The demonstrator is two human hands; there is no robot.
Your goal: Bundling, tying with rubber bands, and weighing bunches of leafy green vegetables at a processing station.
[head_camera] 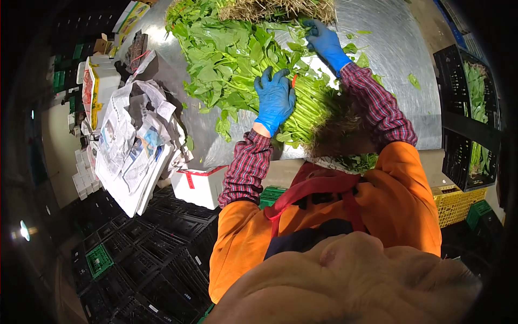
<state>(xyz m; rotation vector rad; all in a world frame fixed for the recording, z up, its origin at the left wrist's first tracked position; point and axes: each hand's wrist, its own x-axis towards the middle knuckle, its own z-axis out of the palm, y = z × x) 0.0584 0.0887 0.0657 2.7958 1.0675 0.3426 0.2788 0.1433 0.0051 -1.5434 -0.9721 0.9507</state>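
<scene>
My left hand [276,97], in a blue glove, rests palm down on a bundle of leafy green stems [309,103], its fingers spread and slightly bent. A red tie [294,80] circles the stems just beside it. The bundle's brown roots [338,121] point toward my body, partly in shadow. Farther up, my right hand [323,42], gloved too, has its fingertips among loose leaves below another rooty bundle [279,9]. Whether those fingers pinch anything is unclear. Broad leaves [226,60] spread to the left across the metal table [398,81].
Crumpled newspaper [125,133] lies over white foam boards at the table's left. A white foam box [198,186] with red tape stands below the edge. Black crates [149,259] are stacked lower left. At right, black crates [455,93] hold more greens above a yellow crate [459,204].
</scene>
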